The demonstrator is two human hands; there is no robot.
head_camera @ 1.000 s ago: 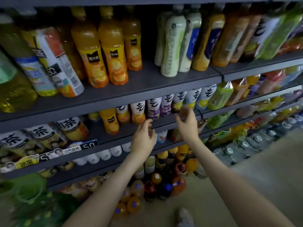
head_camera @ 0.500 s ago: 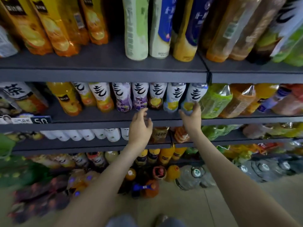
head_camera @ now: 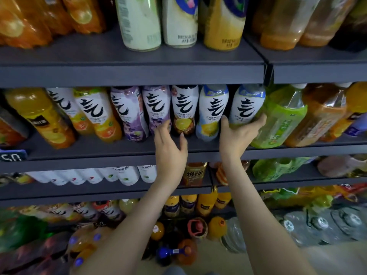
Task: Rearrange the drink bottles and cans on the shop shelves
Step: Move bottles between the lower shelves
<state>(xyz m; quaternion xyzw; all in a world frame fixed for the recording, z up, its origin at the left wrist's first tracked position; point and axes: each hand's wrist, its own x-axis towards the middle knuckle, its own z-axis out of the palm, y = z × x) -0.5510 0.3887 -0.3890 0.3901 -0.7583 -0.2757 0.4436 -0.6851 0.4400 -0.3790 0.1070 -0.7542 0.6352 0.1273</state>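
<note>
A row of white-labelled bottles with black brush lettering stands on the middle shelf (head_camera: 119, 153). My right hand (head_camera: 237, 135) is wrapped around the base of the rightmost white bottle with a blue top (head_camera: 246, 106), thumb on its left side and fingers on its right. My left hand (head_camera: 170, 147) is open, its fingertips touching the bottom of the purple-labelled bottle (head_camera: 156, 108). Between the two hands stand a dark lemon-labelled bottle (head_camera: 183, 110) and a pale blue lemon bottle (head_camera: 211, 114).
A green tea bottle (head_camera: 278, 120) presses against my right hand's bottle. Orange juice bottles (head_camera: 41, 118) stand at the left. The shelf above (head_camera: 129, 74) hangs low over the bottle tops. Lower shelves and the floor hold more bottles and water jugs (head_camera: 327, 225).
The view has come closer to the middle shelf. Both hands rose from the shelf edge to the bottles; the right closed around the rightmost white bottle, and the left reached the purple one.
</note>
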